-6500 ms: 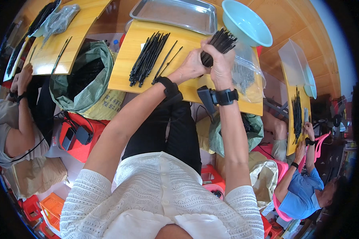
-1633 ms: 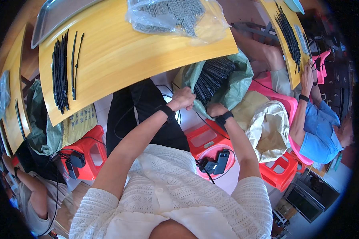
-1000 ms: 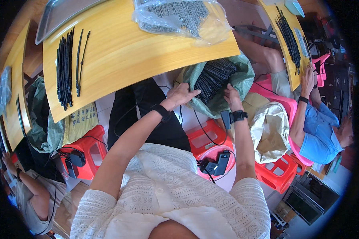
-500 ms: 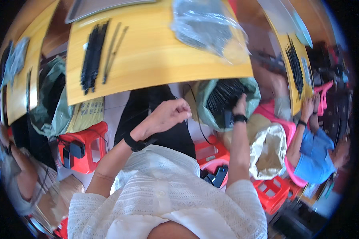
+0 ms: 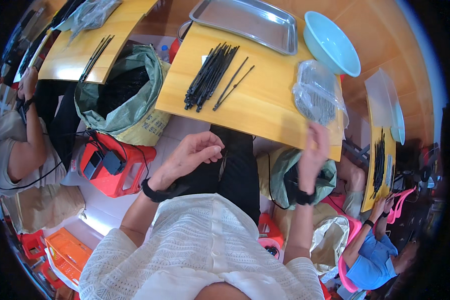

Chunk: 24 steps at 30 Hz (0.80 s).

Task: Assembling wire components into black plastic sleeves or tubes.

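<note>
My left hand [image 5: 197, 154] hangs over my lap, its fingers curled and thumb pressed to them; what they hold, if anything, I cannot make out. My right hand [image 5: 315, 145] is smeared by motion at the table's front right edge, above an open green woven sack [image 5: 285, 162]. Just beyond it lies a clear plastic bag [image 5: 317, 92] full of thin grey metal pieces. On the yellow table [image 5: 265, 112] rests a bundle of thin black rods [image 5: 212, 75]. Two more black rods [image 5: 233, 85] lie apart, to its right.
A metal tray [image 5: 245, 22] and a light blue basin [image 5: 332, 42] stand at the table's back. To the left are another green sack [image 5: 120, 117] and a red stool [image 5: 117, 167] bearing black devices. Co-workers sit left and right. A pale lined sack [image 5: 330, 240] stands by my right arm.
My right hand has come up out of the green sack toward the plastic bag. The left hand stays curled over my lap. The whole view has shifted and turned.
</note>
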Each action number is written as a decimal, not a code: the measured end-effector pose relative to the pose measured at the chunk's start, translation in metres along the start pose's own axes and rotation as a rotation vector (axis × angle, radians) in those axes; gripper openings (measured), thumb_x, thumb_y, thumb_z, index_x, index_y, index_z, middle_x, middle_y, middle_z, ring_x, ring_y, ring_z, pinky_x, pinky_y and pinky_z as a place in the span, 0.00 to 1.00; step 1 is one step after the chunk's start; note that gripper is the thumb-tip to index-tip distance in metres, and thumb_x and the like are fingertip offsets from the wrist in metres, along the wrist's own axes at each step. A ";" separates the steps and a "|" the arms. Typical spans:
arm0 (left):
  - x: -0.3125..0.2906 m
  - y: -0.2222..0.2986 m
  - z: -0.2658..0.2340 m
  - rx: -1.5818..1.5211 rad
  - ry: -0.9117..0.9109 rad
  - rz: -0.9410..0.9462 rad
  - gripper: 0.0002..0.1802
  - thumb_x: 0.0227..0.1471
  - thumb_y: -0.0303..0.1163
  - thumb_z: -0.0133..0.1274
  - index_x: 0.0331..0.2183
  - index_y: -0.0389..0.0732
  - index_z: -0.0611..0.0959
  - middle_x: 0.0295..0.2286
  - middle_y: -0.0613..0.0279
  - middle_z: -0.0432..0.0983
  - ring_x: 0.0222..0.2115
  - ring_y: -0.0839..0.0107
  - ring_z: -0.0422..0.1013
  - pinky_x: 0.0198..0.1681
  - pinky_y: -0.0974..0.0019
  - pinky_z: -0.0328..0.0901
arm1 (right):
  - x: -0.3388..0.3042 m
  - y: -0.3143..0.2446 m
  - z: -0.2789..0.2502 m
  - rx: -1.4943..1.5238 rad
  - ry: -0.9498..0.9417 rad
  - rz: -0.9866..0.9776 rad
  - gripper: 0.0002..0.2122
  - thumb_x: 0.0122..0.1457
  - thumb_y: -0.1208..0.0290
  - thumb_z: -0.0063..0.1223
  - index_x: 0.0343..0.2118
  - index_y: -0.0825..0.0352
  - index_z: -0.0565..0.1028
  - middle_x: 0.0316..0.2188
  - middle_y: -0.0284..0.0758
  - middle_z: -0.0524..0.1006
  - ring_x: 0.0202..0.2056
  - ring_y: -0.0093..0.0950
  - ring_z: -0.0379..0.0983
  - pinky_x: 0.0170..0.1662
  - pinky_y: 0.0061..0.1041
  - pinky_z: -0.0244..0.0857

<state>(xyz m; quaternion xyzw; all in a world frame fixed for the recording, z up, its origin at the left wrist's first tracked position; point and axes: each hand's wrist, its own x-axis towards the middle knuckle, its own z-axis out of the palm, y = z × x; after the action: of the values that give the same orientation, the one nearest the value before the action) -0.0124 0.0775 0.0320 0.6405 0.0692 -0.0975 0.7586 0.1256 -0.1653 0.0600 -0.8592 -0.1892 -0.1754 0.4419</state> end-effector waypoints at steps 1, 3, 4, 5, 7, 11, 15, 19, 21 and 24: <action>-0.001 -0.005 0.003 -0.031 0.004 -0.002 0.10 0.53 0.32 0.46 0.35 0.35 0.74 0.27 0.64 0.73 0.29 0.79 0.69 0.33 0.76 0.65 | 0.003 -0.011 0.022 0.011 -0.118 -0.139 0.07 0.52 0.77 0.46 0.33 0.72 0.72 0.31 0.40 0.71 0.35 0.33 0.69 0.42 0.25 0.60; -0.004 -0.013 0.010 -0.056 0.015 0.006 0.10 0.53 0.32 0.46 0.35 0.35 0.74 0.26 0.64 0.73 0.29 0.80 0.69 0.33 0.76 0.64 | 0.009 -0.030 0.066 0.149 -0.286 -0.206 0.07 0.50 0.77 0.48 0.32 0.72 0.72 0.30 0.42 0.70 0.34 0.38 0.68 0.40 0.28 0.61; -0.006 -0.015 0.015 -0.093 0.009 0.011 0.10 0.53 0.32 0.46 0.35 0.35 0.74 0.26 0.64 0.73 0.28 0.80 0.69 0.33 0.76 0.64 | 0.010 -0.039 0.085 0.147 -0.297 -0.214 0.07 0.50 0.77 0.49 0.32 0.71 0.72 0.30 0.42 0.69 0.34 0.39 0.68 0.39 0.29 0.61; -0.008 -0.018 0.020 -0.130 -0.001 0.015 0.10 0.53 0.32 0.46 0.35 0.35 0.75 0.26 0.64 0.73 0.28 0.80 0.69 0.33 0.76 0.64 | 0.011 -0.045 0.101 0.144 -0.308 -0.219 0.07 0.49 0.76 0.49 0.32 0.71 0.72 0.29 0.42 0.69 0.34 0.40 0.67 0.38 0.31 0.61; -0.010 -0.025 0.023 -0.151 -0.009 0.035 0.10 0.53 0.31 0.46 0.34 0.35 0.75 0.26 0.65 0.73 0.28 0.80 0.69 0.32 0.76 0.65 | 0.013 -0.055 0.125 0.090 -0.310 -0.245 0.07 0.49 0.76 0.50 0.31 0.70 0.73 0.29 0.41 0.68 0.33 0.39 0.67 0.37 0.32 0.61; -0.010 -0.026 0.019 -0.125 0.037 0.040 0.09 0.53 0.31 0.46 0.34 0.35 0.75 0.26 0.65 0.73 0.27 0.80 0.69 0.31 0.77 0.65 | 0.006 -0.042 0.138 -0.098 -0.331 -0.344 0.06 0.47 0.75 0.51 0.29 0.69 0.73 0.27 0.39 0.68 0.32 0.37 0.65 0.34 0.33 0.59; -0.002 -0.032 0.008 -0.137 0.086 0.045 0.09 0.53 0.30 0.46 0.34 0.35 0.75 0.25 0.64 0.73 0.27 0.80 0.69 0.31 0.77 0.66 | -0.002 -0.035 0.124 -0.141 -0.316 -0.339 0.05 0.46 0.76 0.52 0.27 0.69 0.73 0.27 0.38 0.68 0.31 0.36 0.65 0.34 0.33 0.59; 0.017 -0.021 0.005 -0.001 0.180 0.104 0.08 0.53 0.29 0.45 0.33 0.35 0.75 0.26 0.65 0.73 0.26 0.80 0.70 0.30 0.78 0.65 | -0.008 -0.022 0.109 -0.056 -0.277 -0.312 0.05 0.47 0.78 0.50 0.29 0.70 0.73 0.27 0.39 0.69 0.32 0.36 0.66 0.36 0.31 0.60; 0.035 -0.012 0.011 0.094 0.235 0.129 0.08 0.52 0.28 0.46 0.31 0.32 0.76 0.23 0.63 0.73 0.24 0.79 0.70 0.28 0.76 0.65 | -0.011 -0.010 0.104 -0.018 -0.239 -0.293 0.05 0.48 0.79 0.49 0.30 0.70 0.73 0.27 0.39 0.70 0.32 0.35 0.67 0.36 0.30 0.61; 0.066 -0.002 0.022 0.576 0.479 0.332 0.10 0.45 0.28 0.52 0.29 0.29 0.76 0.19 0.49 0.72 0.21 0.62 0.72 0.27 0.66 0.65 | -0.017 0.008 0.098 0.294 -0.020 0.043 0.06 0.54 0.79 0.45 0.34 0.72 0.72 0.27 0.36 0.73 0.29 0.25 0.69 0.33 0.19 0.62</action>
<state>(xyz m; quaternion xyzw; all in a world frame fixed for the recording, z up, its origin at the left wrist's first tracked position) 0.0510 0.0517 0.0190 0.8339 0.1097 0.1627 0.5159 0.1283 -0.0913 -0.0076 -0.7906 -0.1989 -0.1278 0.5648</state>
